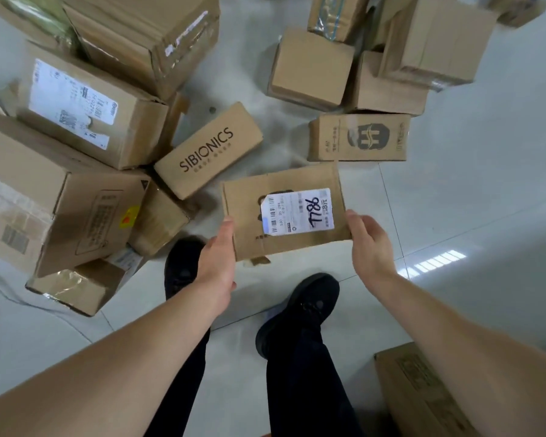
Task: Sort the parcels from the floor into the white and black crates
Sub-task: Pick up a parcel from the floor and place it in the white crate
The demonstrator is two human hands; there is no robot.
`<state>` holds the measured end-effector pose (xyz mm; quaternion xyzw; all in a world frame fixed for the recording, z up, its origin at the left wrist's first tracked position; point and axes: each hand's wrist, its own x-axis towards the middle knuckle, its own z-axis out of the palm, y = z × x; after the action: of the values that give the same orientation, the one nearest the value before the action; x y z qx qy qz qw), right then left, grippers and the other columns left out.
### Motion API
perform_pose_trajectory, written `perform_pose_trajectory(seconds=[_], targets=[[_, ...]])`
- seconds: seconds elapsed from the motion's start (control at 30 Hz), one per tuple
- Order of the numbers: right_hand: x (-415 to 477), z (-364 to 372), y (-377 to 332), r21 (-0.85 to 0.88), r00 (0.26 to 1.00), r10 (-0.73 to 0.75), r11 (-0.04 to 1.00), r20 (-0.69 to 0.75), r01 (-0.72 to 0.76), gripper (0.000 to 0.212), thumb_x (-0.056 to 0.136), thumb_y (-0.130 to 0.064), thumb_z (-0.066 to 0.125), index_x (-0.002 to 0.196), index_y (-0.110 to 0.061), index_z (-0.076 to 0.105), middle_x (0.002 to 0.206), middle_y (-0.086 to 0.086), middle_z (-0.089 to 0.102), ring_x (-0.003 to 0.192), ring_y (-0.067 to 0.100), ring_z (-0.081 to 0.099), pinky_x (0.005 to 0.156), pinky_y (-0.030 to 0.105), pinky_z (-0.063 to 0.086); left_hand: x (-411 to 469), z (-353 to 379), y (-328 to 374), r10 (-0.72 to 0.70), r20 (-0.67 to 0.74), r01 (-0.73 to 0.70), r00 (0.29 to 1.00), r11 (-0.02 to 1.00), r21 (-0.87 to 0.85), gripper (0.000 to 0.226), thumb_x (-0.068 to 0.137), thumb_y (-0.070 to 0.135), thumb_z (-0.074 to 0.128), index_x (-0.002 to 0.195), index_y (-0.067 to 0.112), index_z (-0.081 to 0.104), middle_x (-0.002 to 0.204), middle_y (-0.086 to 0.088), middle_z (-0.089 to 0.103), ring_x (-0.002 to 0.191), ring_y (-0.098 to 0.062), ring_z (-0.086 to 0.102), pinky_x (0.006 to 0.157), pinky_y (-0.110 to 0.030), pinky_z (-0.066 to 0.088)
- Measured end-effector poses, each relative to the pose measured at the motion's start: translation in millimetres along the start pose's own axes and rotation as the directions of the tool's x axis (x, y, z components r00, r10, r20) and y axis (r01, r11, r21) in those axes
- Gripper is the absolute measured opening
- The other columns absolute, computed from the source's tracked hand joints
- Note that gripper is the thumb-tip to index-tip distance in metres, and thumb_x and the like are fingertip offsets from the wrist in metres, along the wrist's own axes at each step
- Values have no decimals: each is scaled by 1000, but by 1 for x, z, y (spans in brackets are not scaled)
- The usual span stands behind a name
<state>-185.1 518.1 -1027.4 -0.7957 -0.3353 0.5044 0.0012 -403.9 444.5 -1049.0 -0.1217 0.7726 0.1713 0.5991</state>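
I hold a flat brown cardboard parcel above the floor, its white label marked 7786 facing up. My left hand grips its left edge, thumb on top. My right hand grips its right edge, fingers curled under the side. Several more cardboard parcels lie on the floor: a SIBIONICS box just beyond my left hand, a box with a dark logo beyond the held one, and a labelled carton at the left. No white or black crate is in view.
A heap of big cartons fills the left side, and a cluster of small boxes lies at the back right. Another carton sits by my right leg. My black shoes stand on pale floor tiles. A thin cable crosses the floor at the left.
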Motion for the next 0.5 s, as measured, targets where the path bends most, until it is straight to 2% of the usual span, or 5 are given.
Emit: perform_pose_trajectory(seconds=[0.07, 0.13, 0.27, 0.4, 0.5], targets=[[7, 2, 16, -6, 996, 49, 999, 81, -48, 35, 102, -54, 47, 111, -25, 64, 105, -6, 68, 107, 18, 61, 84, 33, 41, 8, 3, 2, -15, 17, 15, 1000, 1000, 23, 65, 88, 78, 42, 127, 28, 56, 112, 4, 63, 105, -16, 55, 106, -52, 34], [15, 9, 26, 3, 993, 45, 999, 105, -46, 36, 103, -53, 46, 115, -24, 64, 106, -10, 67, 109, 17, 59, 87, 31, 41, 13, 8, 10, 7, 16, -8, 1000, 998, 56, 40, 99, 66, 40, 115, 31, 50, 90, 11, 57, 80, -6, 51, 98, -40, 34], [22, 27, 19, 87, 995, 44, 995, 94, -52, 85, 80, -74, 42, 147, -23, 53, 134, -5, 66, 127, 17, 56, 111, 39, 41, 29, 10, 14, 53, 50, -58, 997, 993, 103, 43, 99, 67, 38, 121, 33, 52, 96, 11, 61, 80, -5, 51, 94, -37, 33], [28, 34, 15, 177, 991, 70, 980, 113, -89, 42, 99, -60, 44, 110, -28, 67, 105, -3, 74, 100, 12, 63, 81, 30, 43, 33, 12, 9, 54, 90, -63, 994, 993, 103, 66, 87, 81, 41, 135, 38, 54, 118, 6, 67, 100, -16, 61, 91, -41, 34], [10, 26, 6, 209, 995, 75, 974, 66, -88, 55, 92, -69, 42, 113, -23, 64, 103, -1, 74, 99, 16, 65, 78, 33, 45, 7, 10, 16, 87, 119, -105, 989, 983, 153, 66, 86, 82, 42, 134, 37, 54, 117, 4, 70, 99, -17, 66, 77, -33, 46]])
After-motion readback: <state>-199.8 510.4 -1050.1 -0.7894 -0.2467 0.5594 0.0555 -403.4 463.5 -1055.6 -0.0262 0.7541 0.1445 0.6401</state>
